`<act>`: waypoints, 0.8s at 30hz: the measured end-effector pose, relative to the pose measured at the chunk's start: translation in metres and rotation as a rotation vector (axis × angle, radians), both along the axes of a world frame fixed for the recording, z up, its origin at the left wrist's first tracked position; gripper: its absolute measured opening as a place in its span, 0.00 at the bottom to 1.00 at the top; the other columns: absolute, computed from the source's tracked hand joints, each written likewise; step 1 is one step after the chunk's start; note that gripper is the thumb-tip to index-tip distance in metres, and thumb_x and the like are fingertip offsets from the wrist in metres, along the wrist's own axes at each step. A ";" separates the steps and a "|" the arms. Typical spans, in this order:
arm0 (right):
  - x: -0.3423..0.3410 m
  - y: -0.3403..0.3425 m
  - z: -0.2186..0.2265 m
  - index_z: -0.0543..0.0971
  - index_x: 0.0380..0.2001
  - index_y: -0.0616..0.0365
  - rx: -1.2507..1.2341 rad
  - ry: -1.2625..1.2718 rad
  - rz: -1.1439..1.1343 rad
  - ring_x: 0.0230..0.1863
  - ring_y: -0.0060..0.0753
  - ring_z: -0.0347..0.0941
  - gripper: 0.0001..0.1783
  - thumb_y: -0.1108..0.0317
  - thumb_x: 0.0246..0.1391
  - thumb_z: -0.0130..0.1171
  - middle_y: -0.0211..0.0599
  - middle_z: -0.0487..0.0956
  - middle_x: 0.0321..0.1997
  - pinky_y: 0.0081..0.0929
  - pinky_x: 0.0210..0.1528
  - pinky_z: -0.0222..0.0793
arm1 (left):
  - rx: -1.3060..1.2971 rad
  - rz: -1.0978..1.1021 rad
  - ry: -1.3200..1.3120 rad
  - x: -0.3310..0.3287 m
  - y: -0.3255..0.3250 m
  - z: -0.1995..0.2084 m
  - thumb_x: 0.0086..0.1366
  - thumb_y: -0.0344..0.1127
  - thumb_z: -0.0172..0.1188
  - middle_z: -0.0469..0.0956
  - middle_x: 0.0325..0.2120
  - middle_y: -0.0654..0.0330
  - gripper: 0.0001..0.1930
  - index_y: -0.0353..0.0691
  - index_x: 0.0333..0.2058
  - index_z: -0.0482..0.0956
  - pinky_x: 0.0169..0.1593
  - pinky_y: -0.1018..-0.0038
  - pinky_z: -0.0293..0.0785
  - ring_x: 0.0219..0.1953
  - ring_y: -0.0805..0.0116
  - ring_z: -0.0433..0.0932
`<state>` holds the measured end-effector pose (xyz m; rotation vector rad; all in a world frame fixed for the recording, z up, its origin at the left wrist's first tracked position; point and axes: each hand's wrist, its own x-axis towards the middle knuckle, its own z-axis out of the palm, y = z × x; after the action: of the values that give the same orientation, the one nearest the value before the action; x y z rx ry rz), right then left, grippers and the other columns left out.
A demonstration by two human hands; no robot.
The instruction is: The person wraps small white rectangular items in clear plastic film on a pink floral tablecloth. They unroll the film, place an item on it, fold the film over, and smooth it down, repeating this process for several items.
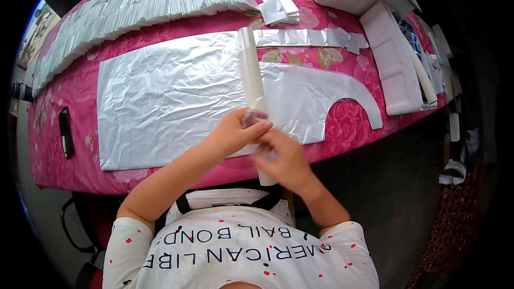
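Note:
A thin, shiny white plastic apron (174, 96) lies spread on the table, its curved cut-out edge to the right. Across it, from far to near, runs a long pale tube (250, 64), its near end sticking out past the table edge. My left hand (235, 131) is over the tube with its fingers curled in and its thumb pointing right. My right hand (286, 160) meets it there, its fingers smeared by motion. Something translucent shows between the hands, too blurred to name. A narrow folded plastic strip (310, 37) lies beyond the apron.
Long rows of folded white plastic packets (144, 2) fill the far left. A small stack of packets (279, 9) lies at the far middle. White foam boxes (393, 64) stand at the right. A black phone-like object (66, 131) rests on the pink flowered tablecloth (45, 150).

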<state>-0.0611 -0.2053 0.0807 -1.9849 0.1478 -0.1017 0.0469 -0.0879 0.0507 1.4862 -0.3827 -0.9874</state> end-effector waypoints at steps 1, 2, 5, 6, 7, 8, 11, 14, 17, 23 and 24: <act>-0.001 0.007 0.004 0.76 0.38 0.57 0.027 0.014 0.115 0.38 0.32 0.74 0.18 0.71 0.40 0.65 0.36 0.77 0.38 0.25 0.42 0.69 | 0.025 -0.031 0.032 0.005 0.009 -0.001 0.61 0.38 0.57 0.77 0.34 0.57 0.16 0.33 0.42 0.73 0.41 0.74 0.74 0.37 0.72 0.76; -0.004 0.009 0.004 0.76 0.39 0.57 -0.024 -0.046 0.152 0.40 0.34 0.73 0.19 0.70 0.40 0.66 0.37 0.77 0.40 0.26 0.43 0.69 | 0.048 -0.060 0.064 0.015 0.025 -0.003 0.60 0.38 0.57 0.77 0.32 0.57 0.15 0.33 0.41 0.74 0.40 0.74 0.75 0.36 0.71 0.77; -0.013 0.007 -0.002 0.75 0.40 0.58 -0.182 -0.170 0.183 0.44 0.40 0.72 0.21 0.67 0.40 0.66 0.39 0.76 0.44 0.30 0.45 0.68 | 0.131 0.008 0.161 0.056 0.088 -0.007 0.59 0.39 0.57 0.77 0.30 0.58 0.15 0.33 0.39 0.75 0.38 0.73 0.75 0.32 0.70 0.77; -0.016 0.001 -0.002 0.74 0.41 0.59 -0.238 -0.178 0.159 0.45 0.41 0.72 0.21 0.65 0.41 0.65 0.40 0.75 0.45 0.31 0.46 0.68 | 0.172 0.089 0.134 0.069 0.118 -0.009 0.59 0.36 0.56 0.77 0.29 0.58 0.13 0.33 0.38 0.75 0.37 0.74 0.75 0.32 0.70 0.77; -0.018 -0.004 -0.002 0.74 0.41 0.59 -0.296 -0.184 0.131 0.46 0.42 0.71 0.22 0.64 0.42 0.65 0.40 0.74 0.46 0.32 0.46 0.68 | 0.223 0.172 0.113 0.079 0.146 -0.008 0.59 0.36 0.55 0.76 0.28 0.59 0.12 0.33 0.36 0.75 0.35 0.75 0.74 0.32 0.71 0.76; -0.019 -0.007 -0.001 0.74 0.41 0.60 -0.358 -0.206 0.084 0.44 0.43 0.71 0.21 0.64 0.42 0.64 0.40 0.75 0.44 0.33 0.44 0.68 | 0.288 0.232 0.098 0.089 0.173 -0.006 0.58 0.34 0.55 0.75 0.27 0.60 0.10 0.34 0.36 0.75 0.35 0.76 0.73 0.31 0.71 0.76; -0.020 -0.009 -0.004 0.74 0.40 0.59 -0.508 -0.209 -0.065 0.40 0.44 0.71 0.20 0.63 0.43 0.64 0.41 0.75 0.40 0.35 0.42 0.68 | 0.353 0.368 0.037 0.106 0.262 -0.025 0.57 0.28 0.56 0.75 0.27 0.62 0.07 0.34 0.35 0.75 0.34 0.79 0.71 0.30 0.72 0.75; -0.025 -0.007 -0.009 0.73 0.36 0.62 -0.585 0.059 -0.105 0.37 0.46 0.71 0.23 0.53 0.45 0.61 0.44 0.74 0.35 0.36 0.38 0.67 | 0.595 0.349 -0.333 0.103 0.284 -0.026 0.55 0.24 0.56 0.77 0.28 0.61 0.07 0.33 0.35 0.75 0.34 0.80 0.71 0.31 0.73 0.76; -0.030 -0.003 -0.014 0.73 0.33 0.64 -0.568 0.364 -0.053 0.31 0.46 0.74 0.30 0.43 0.44 0.59 0.46 0.76 0.28 0.36 0.33 0.69 | 0.671 0.490 -0.860 0.093 0.262 -0.008 0.55 0.24 0.57 0.78 0.29 0.59 0.08 0.34 0.36 0.75 0.36 0.77 0.71 0.33 0.71 0.77; -0.034 0.001 -0.023 0.75 0.34 0.67 -0.435 0.598 -0.038 0.30 0.43 0.78 0.30 0.47 0.41 0.64 0.48 0.79 0.28 0.32 0.34 0.72 | 0.277 0.291 -1.377 0.043 0.132 0.000 0.49 0.22 0.59 0.75 0.38 0.53 0.18 0.38 0.41 0.74 0.46 0.67 0.71 0.42 0.55 0.74; -0.033 0.001 -0.023 0.76 0.34 0.67 -0.424 0.601 -0.041 0.30 0.43 0.78 0.30 0.47 0.41 0.63 0.49 0.79 0.28 0.32 0.35 0.72 | 0.218 0.229 -1.303 0.032 0.105 -0.004 0.50 0.22 0.58 0.73 0.42 0.53 0.20 0.38 0.45 0.72 0.48 0.66 0.70 0.45 0.55 0.72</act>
<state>-0.0941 -0.2045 0.0580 -2.3825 0.5947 0.4796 0.0786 0.0175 0.0467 2.1724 -0.9996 0.2621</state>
